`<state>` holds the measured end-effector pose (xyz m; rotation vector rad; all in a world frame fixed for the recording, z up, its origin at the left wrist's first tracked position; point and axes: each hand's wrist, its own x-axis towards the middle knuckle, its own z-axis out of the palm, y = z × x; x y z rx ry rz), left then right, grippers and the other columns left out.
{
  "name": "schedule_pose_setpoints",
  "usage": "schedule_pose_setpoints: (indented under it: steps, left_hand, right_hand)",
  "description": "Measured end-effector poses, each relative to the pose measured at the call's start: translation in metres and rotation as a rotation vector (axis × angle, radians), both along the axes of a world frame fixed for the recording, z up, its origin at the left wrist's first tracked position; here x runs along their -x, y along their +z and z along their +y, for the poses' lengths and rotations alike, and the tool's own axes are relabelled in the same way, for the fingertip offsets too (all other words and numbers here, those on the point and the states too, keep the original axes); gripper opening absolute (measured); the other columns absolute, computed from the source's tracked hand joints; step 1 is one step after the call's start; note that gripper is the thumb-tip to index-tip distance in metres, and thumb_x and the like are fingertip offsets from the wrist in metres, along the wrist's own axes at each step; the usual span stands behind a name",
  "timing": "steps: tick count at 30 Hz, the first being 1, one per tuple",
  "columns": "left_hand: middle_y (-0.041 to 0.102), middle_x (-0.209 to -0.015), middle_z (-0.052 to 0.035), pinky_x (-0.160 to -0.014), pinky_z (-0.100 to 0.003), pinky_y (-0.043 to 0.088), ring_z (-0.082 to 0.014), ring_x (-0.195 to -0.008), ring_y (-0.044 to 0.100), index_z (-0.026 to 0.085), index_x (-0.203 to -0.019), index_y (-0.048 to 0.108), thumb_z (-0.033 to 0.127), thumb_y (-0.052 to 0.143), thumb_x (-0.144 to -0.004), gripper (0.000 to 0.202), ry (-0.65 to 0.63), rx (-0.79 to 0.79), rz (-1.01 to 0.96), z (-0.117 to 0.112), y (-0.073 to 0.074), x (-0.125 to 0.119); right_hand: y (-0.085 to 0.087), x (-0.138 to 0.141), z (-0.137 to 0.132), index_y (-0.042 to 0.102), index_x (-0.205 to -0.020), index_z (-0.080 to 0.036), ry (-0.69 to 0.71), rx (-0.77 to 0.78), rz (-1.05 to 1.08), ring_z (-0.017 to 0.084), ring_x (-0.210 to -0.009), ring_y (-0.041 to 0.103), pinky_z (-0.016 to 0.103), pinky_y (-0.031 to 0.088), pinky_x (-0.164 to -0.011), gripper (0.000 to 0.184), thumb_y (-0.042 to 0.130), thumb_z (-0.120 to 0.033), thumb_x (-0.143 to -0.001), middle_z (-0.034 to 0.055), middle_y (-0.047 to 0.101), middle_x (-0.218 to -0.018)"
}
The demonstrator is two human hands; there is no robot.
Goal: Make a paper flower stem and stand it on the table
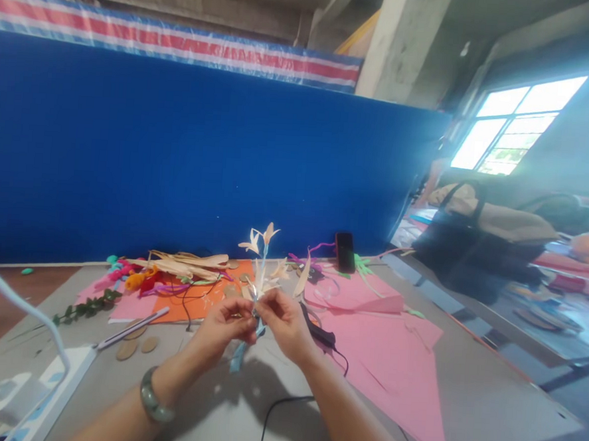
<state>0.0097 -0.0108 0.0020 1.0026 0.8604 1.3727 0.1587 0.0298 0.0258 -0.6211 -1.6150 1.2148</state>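
A handmade flower (263,245) with cream petals and a pale blue stem stands upright between my two hands above the table. My left hand (231,320) pinches the stem from the left, fingertips closed on it. From the right, my right hand (283,319) pinches the same stem, its fingertips touching or nearly touching those of the left. A light blue strip (237,357) hangs below the fingers; whether it is part of the stem I cannot tell. Just behind my right hand lies a black tool with a cord (322,334), partly hidden.
Pink sheets (405,373) cover the table's right side, with a phone (345,252) behind them. Dried husk strips (186,265), an orange sheet (169,307), a pen (133,327) and wooden discs (127,350) lie left. A power strip (59,392) stands front left. A blue panel (203,155) closes the back.
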Motion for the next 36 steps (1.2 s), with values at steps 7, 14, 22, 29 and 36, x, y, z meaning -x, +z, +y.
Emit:
schedule_pose_setpoints:
  steps: [7,14,22,29,36]
  left_hand:
    - [0.065,-0.067,-0.0014,-0.054,-0.025,0.051,-0.0134,-0.053,0.064,0.015,-0.087,0.068,0.030,0.079,-0.067,0.028,-0.051,-0.005,-0.008,0.000,-0.001,0.003]
    - [0.065,-0.066,-0.0003,-0.053,-0.026,0.052,-0.0138,-0.053,0.064,0.015,-0.084,0.067,0.027,0.081,-0.064,0.027,-0.010,0.034,0.011,0.000,0.002,0.004]
    - [0.067,-0.065,-0.0013,-0.054,-0.026,0.053,-0.0153,-0.055,0.065,0.014,-0.079,0.066,0.024,0.083,-0.060,0.027,-0.018,0.014,0.025,-0.002,0.008,0.003]
    - [0.070,-0.062,-0.0025,-0.054,-0.028,0.054,-0.0165,-0.055,0.066,0.014,-0.079,0.066,0.023,0.084,-0.057,0.030,0.075,-0.013,0.052,0.000,0.003,0.000]
    - [0.068,-0.063,-0.0006,-0.054,-0.027,0.054,-0.0171,-0.057,0.066,0.016,-0.075,0.058,0.023,0.083,-0.060,0.030,0.135,-0.067,0.055,0.002,-0.001,-0.003]
  right_hand:
    - [0.002,-0.002,0.000,0.052,-0.073,-0.020,0.009,0.027,0.020,0.010,-0.053,0.042,0.023,0.040,-0.053,0.025,0.067,-0.039,-0.079,-0.0045,0.046,-0.060]
    - [-0.003,-0.003,0.003,0.056,-0.075,-0.020,0.002,-0.029,0.002,0.013,-0.065,0.052,0.025,0.046,-0.061,0.026,0.066,-0.043,-0.079,-0.0007,0.054,-0.069]
    - [-0.001,-0.005,0.002,0.056,-0.078,-0.019,0.052,-0.016,-0.013,0.013,-0.065,0.054,0.026,0.045,-0.061,0.021,0.064,-0.038,-0.081,-0.0008,0.054,-0.071]
    - [-0.001,-0.002,0.000,0.057,-0.075,-0.019,-0.059,-0.097,0.005,0.014,-0.069,0.053,0.027,0.046,-0.065,0.019,0.067,-0.034,-0.079,0.0007,0.056,-0.075]
    - [-0.005,0.001,0.000,0.057,-0.073,-0.019,-0.067,0.012,0.027,0.012,-0.056,0.051,0.027,0.047,-0.057,0.022,0.069,-0.037,-0.076,-0.0005,0.057,-0.070]
